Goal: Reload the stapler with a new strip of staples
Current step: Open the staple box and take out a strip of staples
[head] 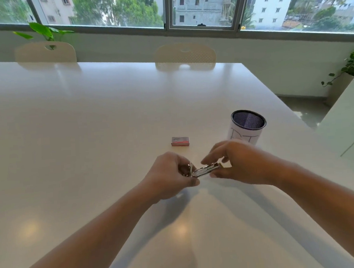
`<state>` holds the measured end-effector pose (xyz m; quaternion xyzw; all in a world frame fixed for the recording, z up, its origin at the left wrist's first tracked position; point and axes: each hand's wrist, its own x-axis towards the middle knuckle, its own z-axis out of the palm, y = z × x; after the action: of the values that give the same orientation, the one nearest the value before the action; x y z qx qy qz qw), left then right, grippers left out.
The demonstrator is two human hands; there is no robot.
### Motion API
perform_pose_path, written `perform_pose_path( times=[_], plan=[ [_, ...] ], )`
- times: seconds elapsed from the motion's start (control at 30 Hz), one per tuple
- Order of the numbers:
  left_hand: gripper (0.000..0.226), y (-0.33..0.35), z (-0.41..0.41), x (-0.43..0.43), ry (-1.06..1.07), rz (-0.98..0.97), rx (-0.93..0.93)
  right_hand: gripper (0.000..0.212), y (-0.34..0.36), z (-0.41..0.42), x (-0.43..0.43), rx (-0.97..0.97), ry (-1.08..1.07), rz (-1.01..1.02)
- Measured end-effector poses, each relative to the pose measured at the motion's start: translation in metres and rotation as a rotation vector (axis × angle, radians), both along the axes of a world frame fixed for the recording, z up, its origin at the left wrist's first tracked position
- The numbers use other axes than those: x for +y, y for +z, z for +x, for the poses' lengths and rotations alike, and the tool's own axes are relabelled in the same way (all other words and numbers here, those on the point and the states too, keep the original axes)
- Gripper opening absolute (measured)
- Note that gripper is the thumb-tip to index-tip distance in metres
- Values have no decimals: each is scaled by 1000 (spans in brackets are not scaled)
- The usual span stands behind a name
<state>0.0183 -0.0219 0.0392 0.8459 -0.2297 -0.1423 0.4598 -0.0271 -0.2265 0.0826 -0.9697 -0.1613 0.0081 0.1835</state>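
A small silver metal stapler (pixel 204 171) is held between both hands just above the white table (pixel 88 129). My left hand (pixel 170 180) grips its left end, where a short metal part sticks up. My right hand (pixel 239 163) pinches the right end, with fingers over the top and the thumb underneath. The stapler's inside is too small to make out. A small red and grey staple box (pixel 180 141) lies shut on the table a little beyond my hands.
A mesh pen cup (pixel 247 127) wrapped in white paper stands to the right of the staple box, just behind my right hand. Two white chairs (pixel 184 55) are at the table's far edge. The table's right edge runs diagonally past the cup.
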Motion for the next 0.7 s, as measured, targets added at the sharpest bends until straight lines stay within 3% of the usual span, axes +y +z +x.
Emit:
perform_pose_path(
  times=[0.37, 0.7],
  plan=[
    [20, -12, 7, -8, 68, 54, -127, 15, -36, 9, -8, -30, -33, 91],
    [45, -17, 8, -6, 82, 143, -340, 14, -46, 11, -12, 10, -57, 100]
  ],
)
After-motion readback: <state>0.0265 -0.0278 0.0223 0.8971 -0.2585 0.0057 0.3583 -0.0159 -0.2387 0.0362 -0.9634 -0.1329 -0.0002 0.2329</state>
